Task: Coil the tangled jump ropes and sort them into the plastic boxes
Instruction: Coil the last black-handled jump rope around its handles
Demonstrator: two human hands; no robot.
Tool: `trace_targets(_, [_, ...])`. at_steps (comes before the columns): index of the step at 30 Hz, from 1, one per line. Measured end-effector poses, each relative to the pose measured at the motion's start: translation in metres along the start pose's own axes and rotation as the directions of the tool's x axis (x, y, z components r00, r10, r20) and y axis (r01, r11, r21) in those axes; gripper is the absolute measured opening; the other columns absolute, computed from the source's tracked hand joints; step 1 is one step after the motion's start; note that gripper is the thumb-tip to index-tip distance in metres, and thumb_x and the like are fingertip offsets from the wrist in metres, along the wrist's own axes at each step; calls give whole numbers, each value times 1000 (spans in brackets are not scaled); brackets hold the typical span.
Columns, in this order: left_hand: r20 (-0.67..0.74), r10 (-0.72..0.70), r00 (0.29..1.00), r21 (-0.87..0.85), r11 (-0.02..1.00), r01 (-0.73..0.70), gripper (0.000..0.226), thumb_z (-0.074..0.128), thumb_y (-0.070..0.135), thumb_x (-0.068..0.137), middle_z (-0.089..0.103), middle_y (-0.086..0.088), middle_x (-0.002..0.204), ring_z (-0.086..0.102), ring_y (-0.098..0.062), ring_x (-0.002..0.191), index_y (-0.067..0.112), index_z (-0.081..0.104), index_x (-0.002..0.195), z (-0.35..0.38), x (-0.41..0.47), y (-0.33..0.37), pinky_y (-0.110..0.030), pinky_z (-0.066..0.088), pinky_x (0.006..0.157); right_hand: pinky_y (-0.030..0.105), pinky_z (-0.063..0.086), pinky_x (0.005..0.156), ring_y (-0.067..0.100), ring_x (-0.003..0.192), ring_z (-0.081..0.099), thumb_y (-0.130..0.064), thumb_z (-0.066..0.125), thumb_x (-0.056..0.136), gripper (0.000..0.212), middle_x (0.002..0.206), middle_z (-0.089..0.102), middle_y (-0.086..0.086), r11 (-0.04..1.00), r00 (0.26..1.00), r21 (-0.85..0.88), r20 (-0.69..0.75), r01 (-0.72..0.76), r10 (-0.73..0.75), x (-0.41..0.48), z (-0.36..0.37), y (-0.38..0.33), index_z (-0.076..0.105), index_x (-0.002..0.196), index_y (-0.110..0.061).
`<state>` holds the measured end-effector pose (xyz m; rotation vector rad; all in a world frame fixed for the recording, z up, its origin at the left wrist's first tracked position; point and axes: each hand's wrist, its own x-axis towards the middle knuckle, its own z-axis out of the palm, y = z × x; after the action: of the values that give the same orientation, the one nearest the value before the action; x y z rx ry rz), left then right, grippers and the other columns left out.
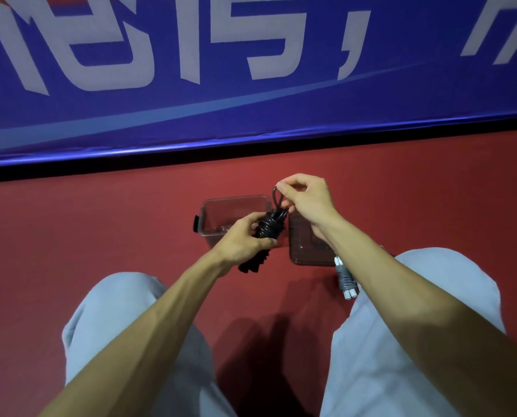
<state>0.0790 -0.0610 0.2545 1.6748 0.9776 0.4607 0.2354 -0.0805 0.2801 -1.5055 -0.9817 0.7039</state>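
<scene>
Head view. The left grip (245, 237) is curled round the middle of a black rope (269, 226), which is wound into a tight bundle and held in the air above the floor (100, 236). The thumb lies across the near side of the turns. The right grip (308, 200) pinches, between thumb and forefinger, a small loop (277, 195) rising from the top of the bundle. The rope's handles (249, 266) hang below the left grip. Just behind the bundle stands a clear box (236, 200), open, with no rope visible inside. Beside it, partly under the right wrist, lies a darker box (307, 251), or perhaps a lid; which cannot be told. A grey rope (345, 276), already wound, lies on the floor near the right knee, outside both boxes. Step judged in hand: securing the last turn before boxing. Risks: if the pinch slips before the loop is tucked or drawn snug, the stiff cord is likely to spring open and loosen the turns. A slack left hold would let the hanging handles pull the bundle apart. A bundle left too long may catch on the clear box's rim.
</scene>
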Motion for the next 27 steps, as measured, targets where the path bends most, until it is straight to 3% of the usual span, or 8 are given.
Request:
trace_targets(5, [0,-44,999,42,998,44,57,77,7,81,63,-2,92,66,-19,70,11,50,131,15,10,13,-36,59,68,18,51,53,13,64,60,1,56,93,15,84,65,8,995,996,62,63,-72,68,-4,-35,6,70,96,-5])
trace_targets(8, [-3,-67,998,20,998,67,33,78,8,81,69,-11,90,68,-21,71,2,62,109,27,28,17,-37,60,68,21,54,56,13,67,61,3,53,93,19,86,65,6,986,988,63,9,-156,156,9,-58,19,69,98,-6])
trace_targets(10, [-6,-108,994,-53,993,107,34,79,8,79,68,-16,90,68,-25,72,-3,64,108,36,47,13,-41,61,68,24,56,60,12,68,60,2,54,91,20,85,65,3,979,978,11,-45,-204,204,25,-71,36,70,94,-11])
trace_targets(14, [28,-160,987,-135,977,162,38,79,11,80,65,-6,92,65,-24,78,7,57,111,60,91,-8,-36,55,72,28,57,60,15,65,61,2,52,86,29,80,66,4,925,929,-139,-168,-354,330,52,-89,94,66,75,-21])
trace_targets(17, [87,-202,976,-174,961,214,38,76,11,83,68,-8,83,66,-19,64,6,55,114,77,122,-31,-30,55,63,39,58,77,30,82,68,-1,51,80,28,80,67,7,825,876,-314,-285,-469,390,63,-99,151,66,65,-19])
trace_targets(21, [192,-275,942,-113,947,300,28,72,23,88,65,-4,81,63,-15,63,7,60,107,98,160,-65,-22,49,54,37,49,92,36,110,60,-9,55,85,24,111,68,18,628,844,-567,-310,-533,437,71,-110,221,71,103,-5])
trace_targets(24, [216,-324,921,-140,923,358,22,68,30,90,65,-3,76,63,-16,60,10,61,98,117,180,-85,-21,48,50,40,44,97,37,119,51,-20,58,86,37,125,58,20,508,804,-635,-360,-583,473,75,-112,271,59,120,-4])
trace_targets(27, [204,-356,912,-206,895,396,23,68,31,90,65,-8,74,63,-18,56,9,63,96,132,196,-101,-23,48,50,42,41,101,37,124,45,-29,64,83,50,133,50,18,457,775,-641,-398,-617,491,75,-114,316,51,127,-9])
